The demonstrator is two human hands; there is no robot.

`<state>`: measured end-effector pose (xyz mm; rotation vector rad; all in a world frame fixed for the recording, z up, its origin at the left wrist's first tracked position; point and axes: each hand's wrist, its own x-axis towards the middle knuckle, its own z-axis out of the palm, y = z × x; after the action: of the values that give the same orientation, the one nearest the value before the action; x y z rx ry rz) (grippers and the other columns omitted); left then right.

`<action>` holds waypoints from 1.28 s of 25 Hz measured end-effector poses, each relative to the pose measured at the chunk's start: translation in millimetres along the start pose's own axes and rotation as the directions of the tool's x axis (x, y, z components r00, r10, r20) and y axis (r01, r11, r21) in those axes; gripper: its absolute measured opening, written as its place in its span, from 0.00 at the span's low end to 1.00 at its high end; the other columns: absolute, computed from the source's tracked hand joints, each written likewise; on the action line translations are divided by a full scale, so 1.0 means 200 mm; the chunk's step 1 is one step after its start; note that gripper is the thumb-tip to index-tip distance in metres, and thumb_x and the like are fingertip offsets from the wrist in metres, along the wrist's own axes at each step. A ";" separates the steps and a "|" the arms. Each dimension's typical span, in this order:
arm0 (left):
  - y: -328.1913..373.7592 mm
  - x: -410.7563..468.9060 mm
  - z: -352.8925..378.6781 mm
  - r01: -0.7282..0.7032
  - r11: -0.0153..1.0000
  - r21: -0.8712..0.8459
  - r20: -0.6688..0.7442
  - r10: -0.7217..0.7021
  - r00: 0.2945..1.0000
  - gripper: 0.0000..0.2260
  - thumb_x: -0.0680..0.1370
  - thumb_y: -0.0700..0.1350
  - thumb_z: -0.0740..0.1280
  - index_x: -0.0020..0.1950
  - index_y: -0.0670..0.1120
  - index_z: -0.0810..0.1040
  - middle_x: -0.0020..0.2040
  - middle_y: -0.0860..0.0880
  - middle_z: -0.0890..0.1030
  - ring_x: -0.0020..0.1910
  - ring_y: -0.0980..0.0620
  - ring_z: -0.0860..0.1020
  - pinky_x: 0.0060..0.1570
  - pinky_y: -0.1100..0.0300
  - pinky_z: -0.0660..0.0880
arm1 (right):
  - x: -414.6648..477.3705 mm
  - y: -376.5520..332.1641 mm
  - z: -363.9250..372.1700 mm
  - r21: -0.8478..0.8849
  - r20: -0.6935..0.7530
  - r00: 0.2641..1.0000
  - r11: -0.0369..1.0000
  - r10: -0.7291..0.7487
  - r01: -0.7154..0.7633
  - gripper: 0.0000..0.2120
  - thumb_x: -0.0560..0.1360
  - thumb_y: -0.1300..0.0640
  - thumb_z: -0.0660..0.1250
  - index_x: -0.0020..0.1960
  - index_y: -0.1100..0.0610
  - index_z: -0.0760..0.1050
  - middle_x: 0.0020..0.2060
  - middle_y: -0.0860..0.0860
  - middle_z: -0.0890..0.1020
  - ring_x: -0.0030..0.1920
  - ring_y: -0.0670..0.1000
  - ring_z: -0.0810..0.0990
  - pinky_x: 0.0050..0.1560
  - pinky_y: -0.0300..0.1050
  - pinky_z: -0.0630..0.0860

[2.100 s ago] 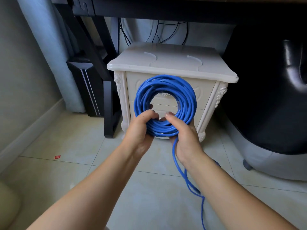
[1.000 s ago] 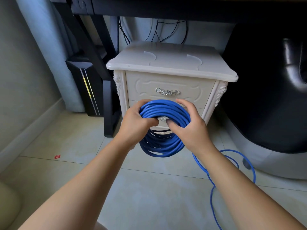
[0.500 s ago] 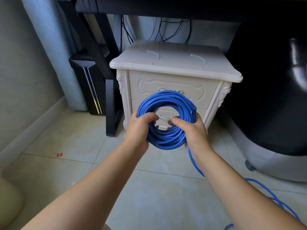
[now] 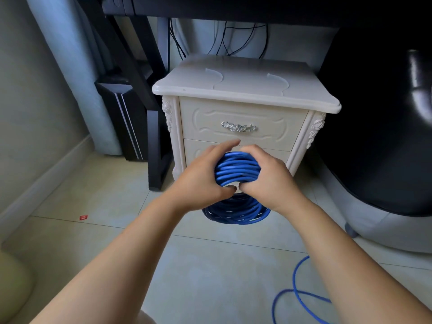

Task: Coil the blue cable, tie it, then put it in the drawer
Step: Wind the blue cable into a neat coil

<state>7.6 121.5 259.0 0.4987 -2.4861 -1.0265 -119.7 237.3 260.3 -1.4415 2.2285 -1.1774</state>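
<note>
Floor: pale tile, red scrap at left | nightstand under dark desk, top drawer closed | tower left, black chair right | cable coil held before lower drawer, blocking it; tail loose on floor | left hand, right hand each grip coil's top.

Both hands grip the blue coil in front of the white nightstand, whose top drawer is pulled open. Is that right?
No. The head view shows the top drawer shut, flush with the front of the white nightstand. The left hand and right hand do grip the blue coil in front of it.
</note>
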 end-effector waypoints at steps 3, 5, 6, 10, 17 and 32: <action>0.01 0.00 0.02 0.065 0.998 -0.001 -0.061 -0.065 0.996 0.22 0.67 0.36 0.70 0.59 0.53 0.75 0.45 0.55 0.80 0.41 0.60 0.78 0.41 0.64 0.76 | -0.01 -0.01 0.01 -0.066 -0.035 0.999 0.997 -0.027 0.025 0.23 0.66 0.62 0.71 0.56 0.43 0.72 0.44 0.39 0.78 0.43 0.44 0.76 0.42 0.36 0.72; 0.02 0.01 0.02 0.118 0.992 -0.040 -0.117 -0.122 0.986 0.16 0.66 0.35 0.70 0.50 0.50 0.76 0.38 0.54 0.79 0.33 0.59 0.76 0.34 0.64 0.73 | -0.02 -0.01 0.03 -0.007 -0.085 0.996 1.000 0.014 -0.014 0.24 0.66 0.61 0.71 0.56 0.43 0.70 0.45 0.40 0.79 0.44 0.46 0.78 0.44 0.40 0.74; 0.02 0.01 0.02 0.139 0.987 -0.079 -0.137 -0.149 0.979 0.15 0.66 0.34 0.70 0.49 0.48 0.76 0.36 0.53 0.79 0.31 0.58 0.75 0.32 0.64 0.72 | -0.02 -0.01 0.04 0.038 -0.115 0.993 0.999 0.036 -0.032 0.24 0.66 0.60 0.72 0.56 0.42 0.69 0.46 0.40 0.79 0.45 0.46 0.79 0.44 0.40 0.75; 0.01 0.03 0.01 0.266 0.896 -0.355 -0.124 -0.328 0.937 0.16 0.65 0.32 0.70 0.50 0.46 0.78 0.34 0.51 0.78 0.29 0.55 0.73 0.32 0.60 0.71 | -0.02 0.01 0.04 0.258 -0.200 0.973 0.964 0.115 -0.061 0.22 0.67 0.59 0.76 0.55 0.43 0.72 0.46 0.38 0.81 0.45 0.40 0.80 0.44 0.33 0.75; 0.00 0.05 0.00 0.303 0.534 -0.789 -0.088 -0.586 0.805 0.10 0.66 0.30 0.66 0.40 0.43 0.71 0.33 0.44 0.71 0.34 0.47 0.70 0.33 0.57 0.68 | -0.01 0.03 0.14 0.785 -0.107 0.887 0.586 0.450 -0.203 0.16 0.69 0.64 0.73 0.54 0.53 0.76 0.41 0.51 0.85 0.49 0.56 0.85 0.59 0.61 0.78; -0.04 0.01 0.02 0.115 0.993 0.033 -0.053 -0.113 0.992 0.33 0.68 0.41 0.74 0.71 0.56 0.68 0.60 0.56 0.76 0.52 0.59 0.77 0.51 0.69 0.71 | -0.01 0.01 0.06 0.061 -0.097 0.981 0.985 0.168 -0.163 0.22 0.66 0.64 0.71 0.54 0.43 0.76 0.44 0.43 0.81 0.44 0.47 0.79 0.45 0.39 0.75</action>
<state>5.5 118.8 251.4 0.6771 -2.4587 -1.0001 -113.6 233.8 250.9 -1.1744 2.3141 -1.2698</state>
